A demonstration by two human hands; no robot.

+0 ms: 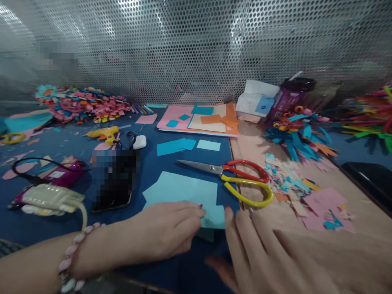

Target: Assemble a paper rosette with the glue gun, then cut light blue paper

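Observation:
Light blue paper sheets (183,185) lie overlapping on the blue tabletop in front of me. My left hand (168,228), with a beaded bracelet at the wrist, is closed over their near edge, its fingers curled and pressed together on the paper; its thumb is hidden. My right hand (263,249) is stretched out with its fingers spread, slightly blurred, its fingertips close to the sheets' right corner and nothing visible in it. Just beyond both hands rests a pair of scissors (220,169) with one red and one yellow handle, its blades pointing left and nearly closed.
Left of the paper are a dark phone (118,181), a yellow glue gun (105,134) and a purple device with a cable (65,174). Coloured paper (171,116) is stacked behind. Paper scraps (288,177) cover brown cardboard (361,204) at right, before a purple jar (289,98).

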